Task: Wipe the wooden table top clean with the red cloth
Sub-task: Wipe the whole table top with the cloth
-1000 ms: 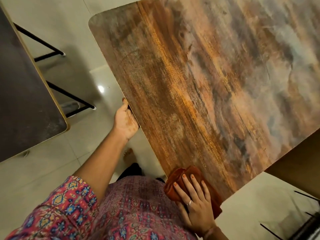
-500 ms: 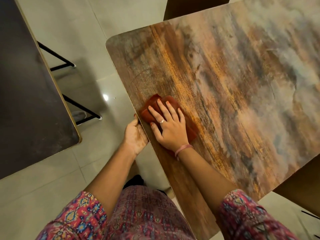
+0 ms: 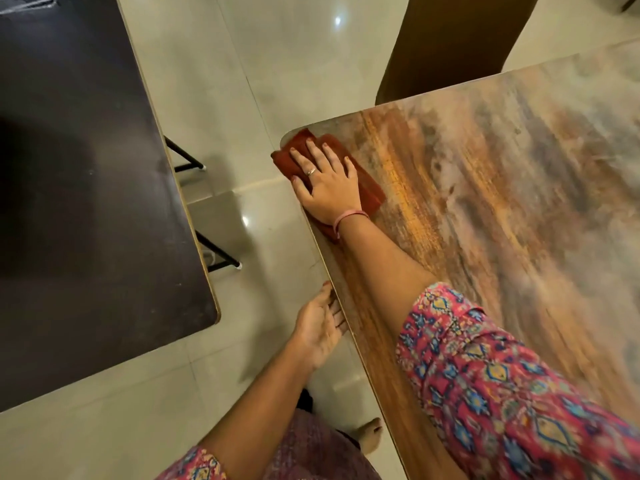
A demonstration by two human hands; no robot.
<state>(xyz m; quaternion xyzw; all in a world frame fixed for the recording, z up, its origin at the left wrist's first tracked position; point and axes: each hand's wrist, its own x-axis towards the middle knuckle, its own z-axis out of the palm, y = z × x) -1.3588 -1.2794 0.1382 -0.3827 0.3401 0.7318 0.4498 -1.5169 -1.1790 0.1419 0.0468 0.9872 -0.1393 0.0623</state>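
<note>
The wooden table top (image 3: 502, 209), streaked brown, orange and grey, fills the right side. A folded red cloth (image 3: 370, 188) lies at its far left corner, slightly over the left edge. My right hand (image 3: 325, 181) presses flat on the cloth with fingers spread, a ring on one finger and a pink band at the wrist. My left hand (image 3: 320, 332) rests against the table's left edge further down, thumb on the rim, fingers partly hidden under the edge.
A dark table (image 3: 86, 202) with black metal legs (image 3: 214, 251) stands to the left across a strip of glossy tiled floor (image 3: 263, 81). A brown chair back (image 3: 450, 46) stands beyond the far edge. My bare foot (image 3: 370, 434) shows below.
My right hand has pushed the red cloth along the left edge from the near corner to the far corner. My left hand stayed on the table's edge.
</note>
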